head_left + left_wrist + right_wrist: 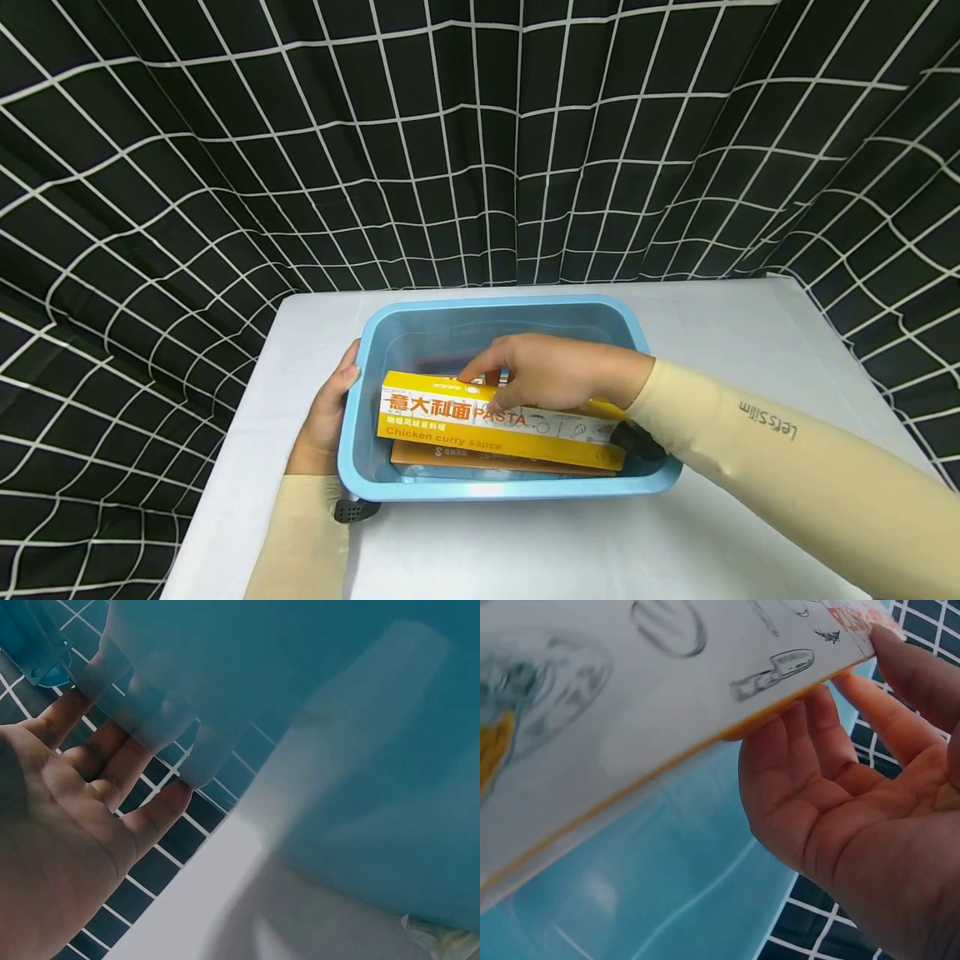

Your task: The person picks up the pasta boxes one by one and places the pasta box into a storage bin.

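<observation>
A yellow and white pasta box (450,417) sits tilted inside a light blue plastic tub (487,490). My right hand (551,371) pinches its upper long edge, thumb on the printed face and fingers behind. In the right wrist view the pasta box (652,697) crosses the frame, its edge between the thumb and fingers of the right hand (855,795). My left hand (330,408) rests against the tub's left side at the rim. From the left wrist, the left hand (82,802) shows its palm, with fingertips touching the outer wall of the tub (360,750).
Below the pasta box lies an orange box (450,456), mostly covered. Part of another printed item shows behind the right fingers. The tub stands on a white table (750,350), with black grid-patterned curtains (450,150) around its back and sides.
</observation>
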Action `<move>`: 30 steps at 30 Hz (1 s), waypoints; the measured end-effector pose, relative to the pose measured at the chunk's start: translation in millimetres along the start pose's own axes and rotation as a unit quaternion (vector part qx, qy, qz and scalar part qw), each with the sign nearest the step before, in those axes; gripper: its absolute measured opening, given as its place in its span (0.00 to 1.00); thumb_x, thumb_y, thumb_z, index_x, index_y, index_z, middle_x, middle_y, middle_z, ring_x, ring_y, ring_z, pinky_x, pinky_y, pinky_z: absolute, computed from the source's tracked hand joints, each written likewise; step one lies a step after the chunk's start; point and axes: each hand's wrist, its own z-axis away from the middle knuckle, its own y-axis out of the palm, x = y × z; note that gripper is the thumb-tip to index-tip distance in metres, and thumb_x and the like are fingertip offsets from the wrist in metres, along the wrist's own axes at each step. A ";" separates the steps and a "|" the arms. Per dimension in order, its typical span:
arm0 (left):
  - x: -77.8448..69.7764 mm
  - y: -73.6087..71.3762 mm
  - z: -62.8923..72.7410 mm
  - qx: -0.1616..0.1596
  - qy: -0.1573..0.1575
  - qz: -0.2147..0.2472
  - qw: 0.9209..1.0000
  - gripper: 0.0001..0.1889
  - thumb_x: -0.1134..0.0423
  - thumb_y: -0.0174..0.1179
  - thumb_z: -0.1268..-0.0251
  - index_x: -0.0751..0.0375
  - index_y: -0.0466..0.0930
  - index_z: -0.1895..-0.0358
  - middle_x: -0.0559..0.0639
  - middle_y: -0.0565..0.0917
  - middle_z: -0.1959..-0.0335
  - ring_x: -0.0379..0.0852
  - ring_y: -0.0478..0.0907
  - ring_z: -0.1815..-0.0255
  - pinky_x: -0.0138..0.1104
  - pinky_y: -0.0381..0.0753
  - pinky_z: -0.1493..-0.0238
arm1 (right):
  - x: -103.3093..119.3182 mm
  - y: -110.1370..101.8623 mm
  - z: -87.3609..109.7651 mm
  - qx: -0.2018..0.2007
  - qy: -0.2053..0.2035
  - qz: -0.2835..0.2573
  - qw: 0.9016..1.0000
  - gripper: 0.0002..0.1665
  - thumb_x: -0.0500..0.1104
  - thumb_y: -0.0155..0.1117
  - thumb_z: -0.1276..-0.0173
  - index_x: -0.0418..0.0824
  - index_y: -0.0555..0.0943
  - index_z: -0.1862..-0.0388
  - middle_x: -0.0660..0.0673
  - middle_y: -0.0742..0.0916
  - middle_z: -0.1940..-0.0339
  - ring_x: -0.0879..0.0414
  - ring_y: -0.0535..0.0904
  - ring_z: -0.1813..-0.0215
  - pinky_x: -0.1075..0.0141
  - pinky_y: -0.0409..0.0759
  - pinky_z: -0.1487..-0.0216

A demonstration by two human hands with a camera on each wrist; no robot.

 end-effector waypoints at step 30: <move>-3.7 3.1 0.3 0.008 0.003 -0.003 1.000 0.35 0.51 0.40 0.23 0.51 0.60 0.14 0.64 0.65 0.19 0.61 0.61 0.20 0.57 0.61 0.24 | -8.9 22.3 -13.1 0.008 0.004 0.071 0.997 0.29 0.40 0.81 0.29 0.52 0.88 0.30 0.56 0.84 0.55 0.54 0.79 0.51 0.59 0.82 0.52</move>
